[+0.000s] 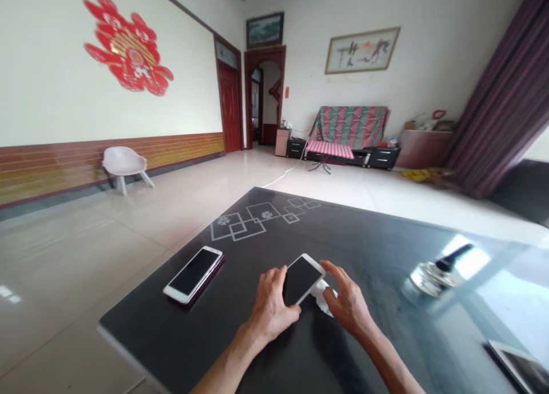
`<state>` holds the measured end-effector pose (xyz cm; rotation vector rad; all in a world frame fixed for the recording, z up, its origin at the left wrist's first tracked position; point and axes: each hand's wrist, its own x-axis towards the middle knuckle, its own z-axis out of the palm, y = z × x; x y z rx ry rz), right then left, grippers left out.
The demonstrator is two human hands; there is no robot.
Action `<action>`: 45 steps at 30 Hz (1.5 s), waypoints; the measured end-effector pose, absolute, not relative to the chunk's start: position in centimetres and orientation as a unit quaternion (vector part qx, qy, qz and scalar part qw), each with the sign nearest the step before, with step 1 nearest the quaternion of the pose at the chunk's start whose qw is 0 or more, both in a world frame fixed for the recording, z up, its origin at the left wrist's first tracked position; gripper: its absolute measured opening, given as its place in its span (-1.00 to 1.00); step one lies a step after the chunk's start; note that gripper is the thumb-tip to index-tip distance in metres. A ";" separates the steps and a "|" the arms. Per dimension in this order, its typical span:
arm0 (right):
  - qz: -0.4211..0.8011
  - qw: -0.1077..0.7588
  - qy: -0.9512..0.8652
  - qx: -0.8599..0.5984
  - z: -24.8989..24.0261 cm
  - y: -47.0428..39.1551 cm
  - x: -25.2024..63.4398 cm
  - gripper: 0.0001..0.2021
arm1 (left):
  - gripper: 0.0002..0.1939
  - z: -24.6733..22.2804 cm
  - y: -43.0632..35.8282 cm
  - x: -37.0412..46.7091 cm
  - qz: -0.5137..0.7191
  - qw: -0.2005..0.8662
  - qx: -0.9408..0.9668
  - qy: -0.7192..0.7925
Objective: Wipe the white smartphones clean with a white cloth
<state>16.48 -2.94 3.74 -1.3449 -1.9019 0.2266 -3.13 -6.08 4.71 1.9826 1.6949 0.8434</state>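
A white smartphone with a dark screen is tilted above the black table, held along its left side by my left hand, with the thumb at its lower edge. My right hand is at the phone's right end, its index finger reaching the upper corner. Under that hand's thumb is a crumpled white tissue, close against the phone's edge; the other right fingers are mostly hidden. To the left, a second white smartphone lies face up on a dark red case or layer.
The black table carries a glass ashtray-like object with a dark item on it, at right. A light-framed device lies at the lower right edge. A white chair stands by the left wall, and a striped folding table stands farther back.
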 end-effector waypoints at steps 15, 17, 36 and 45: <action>0.075 0.325 -0.748 -0.573 0.7 -4.2 20.5 -0.41 | -0.19 1.8 -2.1 0.3 0.252 0.201 0.784 0.531; 0.080 0.325 -0.742 -0.581 0.7 -3.9 20.3 -0.37 | -0.19 1.7 -1.3 0.3 0.253 0.197 0.794 0.517; 0.041 0.234 -0.702 -0.671 1.3 -4.4 18.2 -0.76 | -0.14 1.8 3.2 1.4 0.219 0.212 0.830 0.466; 0.112 0.243 -0.705 -0.656 2.3 -4.5 20.9 -0.82 | -0.16 1.5 3.1 1.5 0.229 0.212 0.823 0.476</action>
